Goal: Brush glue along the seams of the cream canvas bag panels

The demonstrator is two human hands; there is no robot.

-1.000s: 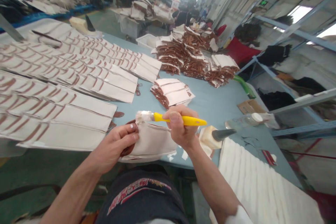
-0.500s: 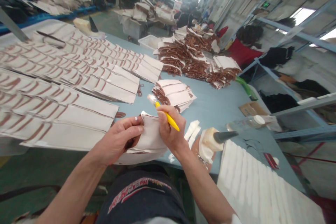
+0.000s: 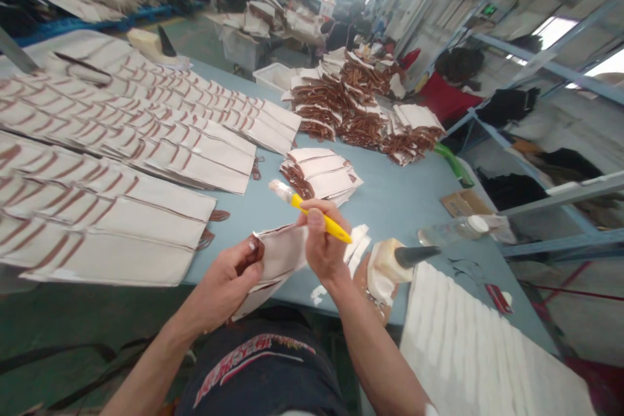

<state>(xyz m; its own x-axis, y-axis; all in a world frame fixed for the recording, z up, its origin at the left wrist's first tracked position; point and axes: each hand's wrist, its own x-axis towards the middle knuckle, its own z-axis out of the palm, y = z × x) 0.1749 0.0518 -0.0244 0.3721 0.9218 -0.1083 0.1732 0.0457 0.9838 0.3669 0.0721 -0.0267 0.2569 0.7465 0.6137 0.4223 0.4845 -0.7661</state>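
Observation:
My left hand [image 3: 229,279] grips the left end of a white fabric piece [image 3: 281,252] with brown trim, lifted off the table's near edge. My right hand [image 3: 322,244] holds a yellow-handled brush [image 3: 312,210] and also pinches the right side of the same piece; the bristles point up and to the left. A small stack of similar white and brown pieces [image 3: 320,172] lies just beyond my hands on the blue table [image 3: 404,195].
Rows of overlapping white pieces [image 3: 121,162] cover the table's left side. A large heap of brown-trimmed pieces [image 3: 361,110] sits at the far end. A glue bottle with a dark nozzle [image 3: 397,260] lies to my right, beside white padding [image 3: 478,344]. Metal shelving [image 3: 546,188] stands at right.
The fabric piece has been lifted off the stack at the table edge and folded between both hands. The brush swung from level to pointing up and left.

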